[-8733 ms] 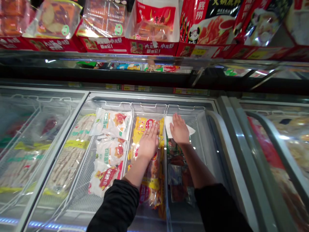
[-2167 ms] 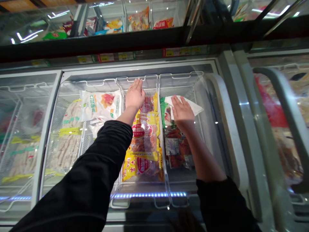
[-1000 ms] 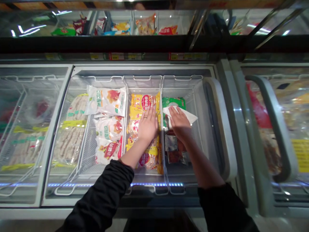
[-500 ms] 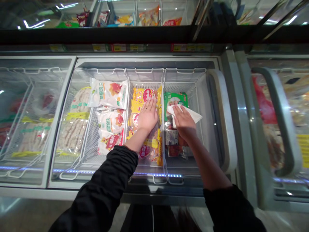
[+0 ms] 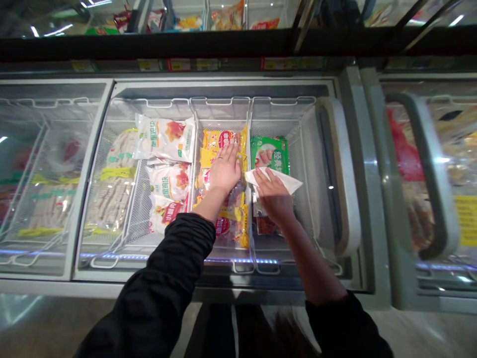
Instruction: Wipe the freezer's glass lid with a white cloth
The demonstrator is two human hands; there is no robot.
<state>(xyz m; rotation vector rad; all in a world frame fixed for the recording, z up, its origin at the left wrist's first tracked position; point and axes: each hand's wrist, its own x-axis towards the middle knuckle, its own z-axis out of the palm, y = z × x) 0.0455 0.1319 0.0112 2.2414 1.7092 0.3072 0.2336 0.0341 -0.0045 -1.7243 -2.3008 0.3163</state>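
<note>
My left hand (image 5: 226,170) lies flat, palm down, on the glass lid (image 5: 298,134) of a chest freezer, fingers stretched out. Beneath it, under the glass, are yellow food packets (image 5: 210,156). My right hand (image 5: 275,199) keeps a folded white cloth (image 5: 290,183) under its extended fingers, pressed against the lid. Part of the cloth shows in front of the fingertips and to their right. Just beyond it, below the glass, a green packet (image 5: 270,151) is visible; darker packs are partly hidden by my right hand and wrist.
White wire baskets hold white bags (image 5: 164,136) and pale packaged food (image 5: 114,199) on the left. A grey curved handle (image 5: 348,184) stands at the lid's right side. Another freezer handle (image 5: 436,179) is farther right. A dark ledge (image 5: 167,47) with price labels runs behind.
My right hand and the white cloth have slid left and slightly toward me, uncovering more of the green packet. My left hand stays over the yellow packets. The whole view has shifted slightly.
</note>
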